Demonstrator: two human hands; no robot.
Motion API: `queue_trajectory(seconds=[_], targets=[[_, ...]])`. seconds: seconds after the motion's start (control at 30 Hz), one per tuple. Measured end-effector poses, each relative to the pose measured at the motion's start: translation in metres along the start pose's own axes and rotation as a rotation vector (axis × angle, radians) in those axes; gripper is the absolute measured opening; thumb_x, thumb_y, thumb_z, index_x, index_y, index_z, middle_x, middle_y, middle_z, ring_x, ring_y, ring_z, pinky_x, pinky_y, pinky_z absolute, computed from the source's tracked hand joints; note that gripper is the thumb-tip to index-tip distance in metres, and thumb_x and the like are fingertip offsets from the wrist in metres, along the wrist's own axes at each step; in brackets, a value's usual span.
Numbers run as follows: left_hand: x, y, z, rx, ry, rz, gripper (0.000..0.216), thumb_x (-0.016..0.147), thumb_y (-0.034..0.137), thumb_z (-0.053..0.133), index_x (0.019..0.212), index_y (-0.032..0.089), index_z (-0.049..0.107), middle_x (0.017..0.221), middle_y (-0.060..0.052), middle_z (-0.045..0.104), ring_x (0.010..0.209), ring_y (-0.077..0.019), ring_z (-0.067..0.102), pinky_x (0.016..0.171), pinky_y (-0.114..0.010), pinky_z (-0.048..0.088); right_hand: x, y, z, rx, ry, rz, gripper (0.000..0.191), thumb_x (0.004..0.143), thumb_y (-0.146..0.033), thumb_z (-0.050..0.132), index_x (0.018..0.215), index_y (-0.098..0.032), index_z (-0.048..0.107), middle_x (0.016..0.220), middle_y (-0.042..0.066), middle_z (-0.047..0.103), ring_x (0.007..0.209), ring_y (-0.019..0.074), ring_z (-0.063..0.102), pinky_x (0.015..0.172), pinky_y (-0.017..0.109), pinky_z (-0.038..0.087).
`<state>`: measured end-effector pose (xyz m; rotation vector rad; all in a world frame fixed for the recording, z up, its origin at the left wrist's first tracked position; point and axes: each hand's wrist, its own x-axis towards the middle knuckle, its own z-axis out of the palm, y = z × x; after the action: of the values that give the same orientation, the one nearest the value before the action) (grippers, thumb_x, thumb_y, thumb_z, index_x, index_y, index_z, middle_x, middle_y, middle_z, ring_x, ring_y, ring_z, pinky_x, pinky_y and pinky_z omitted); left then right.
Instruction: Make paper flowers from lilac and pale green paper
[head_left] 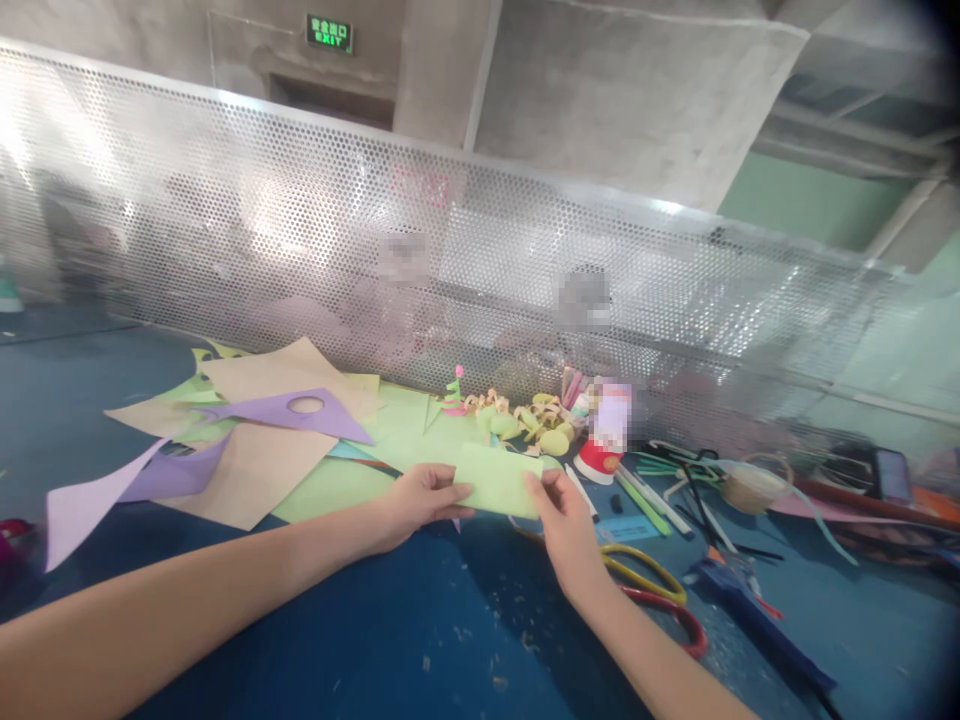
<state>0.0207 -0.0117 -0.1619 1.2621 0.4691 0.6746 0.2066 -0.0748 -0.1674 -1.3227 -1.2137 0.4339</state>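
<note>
Between my two hands a small light green sheet [499, 482] is held up above the blue table, looking like felt or thick paper. My left hand [429, 497] pinches its left edge between thumb and fingers. At the right edge, the thumb and fingers of my right hand [559, 505] close on the same sheet. Behind it lie larger green sheets [397, 425]. Scissors with yellow and red handles [651, 575] rest beside my right wrist, their blades mostly hidden.
Brown sheets [277, 470] and cut purple pieces [322, 408] are piled at the left. Small green and tan scraps [553, 440] lie at the back near a red cup [598, 462]. A blue glue gun-like tool [765, 620] and a tape roll [754, 487] are at the right. A perforated metal screen [315, 220] stands behind.
</note>
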Motion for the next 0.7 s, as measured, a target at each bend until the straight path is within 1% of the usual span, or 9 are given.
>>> queue_trajectory(seconds=[0.13, 0.27, 0.53, 0.7], targets=[[-0.0001, 0.0002, -0.0004, 0.004, -0.009, 0.004, 0.035, 0.068, 0.036, 0.067, 0.094, 0.014, 0.066, 0.096, -0.007, 0.067, 0.095, -0.0191, 0.059, 0.086, -0.029, 0.046, -0.0005, -0.0008, 0.0001, 0.0, 0.013, 0.007, 0.028, 0.074, -0.048, 0.053, 0.072, -0.02, 0.052, 0.064, 0.0, 0.054, 0.061, 0.0156, 0.048, 0.057, 0.027, 0.041], [0.0, 0.0002, -0.0006, 0.002, -0.005, 0.004, 0.035, 0.068, 0.037, 0.067, 0.094, 0.014, 0.066, 0.096, -0.007, 0.067, 0.096, -0.0196, 0.058, 0.087, -0.03, 0.045, -0.0014, 0.0002, 0.0003, -0.011, -0.004, 0.005, 0.025, 0.077, -0.045, 0.051, 0.074, -0.02, 0.051, 0.068, 0.0, 0.053, 0.063, 0.0155, 0.048, 0.059, 0.027, 0.04], [-0.0004, 0.0011, 0.0011, 0.003, -0.003, -0.005, 0.037, 0.066, 0.04, 0.067, 0.093, 0.015, 0.067, 0.097, -0.006, 0.067, 0.097, -0.021, 0.058, 0.087, -0.031, 0.046, -0.0031, -0.0017, -0.0004, -0.094, -0.004, -0.023, 0.023, 0.08, -0.043, 0.048, 0.073, -0.021, 0.045, 0.065, -0.002, 0.048, 0.061, 0.0145, 0.044, 0.057, 0.026, 0.037], [-0.003, 0.0055, 0.0029, 0.056, -0.012, -0.037, 0.039, 0.064, 0.038, 0.069, 0.094, 0.013, 0.065, 0.095, -0.01, 0.067, 0.092, -0.0224, 0.061, 0.083, -0.033, 0.047, -0.0023, -0.0037, -0.0014, -0.133, 0.013, -0.043, 0.022, 0.08, -0.042, 0.048, 0.073, -0.021, 0.045, 0.064, -0.003, 0.046, 0.059, 0.014, 0.043, 0.056, 0.026, 0.036]])
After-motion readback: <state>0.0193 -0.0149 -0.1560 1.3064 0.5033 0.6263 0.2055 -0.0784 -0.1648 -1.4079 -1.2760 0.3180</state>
